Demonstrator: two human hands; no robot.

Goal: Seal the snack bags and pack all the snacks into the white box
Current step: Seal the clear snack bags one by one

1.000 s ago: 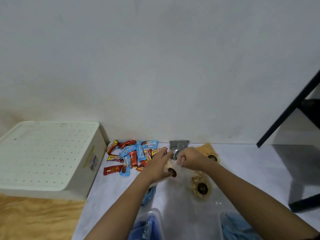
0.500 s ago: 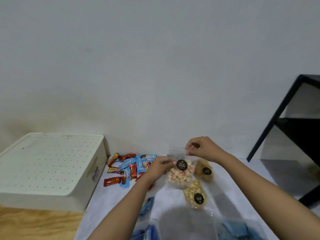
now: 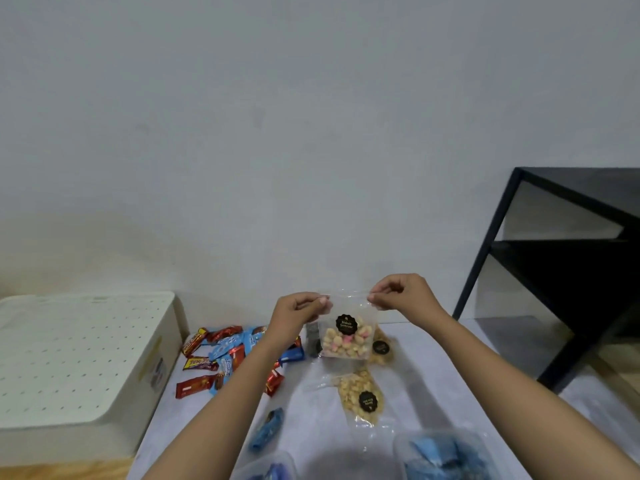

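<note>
I hold a clear snack bag (image 3: 346, 337) of pink and cream biscuits with a black round label up above the table. My left hand (image 3: 298, 315) pinches its top left corner. My right hand (image 3: 401, 294) pinches the top right corner. Two more clear bags lie on the table: one of yellow snacks (image 3: 362, 394) in front, another (image 3: 381, 349) partly hidden behind the held bag. A pile of red and blue wrapped snack bars (image 3: 221, 355) lies to the left. The white box (image 3: 69, 368) with a perforated lid sits at far left, lid on.
A blue wrapped item (image 3: 266, 429) lies near my left forearm. Two clear tubs with blue packets stand at the near edge, one (image 3: 443, 452) on the right and one (image 3: 266, 467) at the centre. A black metal shelf frame (image 3: 554, 271) stands at right. The wall is close behind the table.
Both hands lifted the biscuit bag off the table and spread apart along its top edge. The view tilted upward.
</note>
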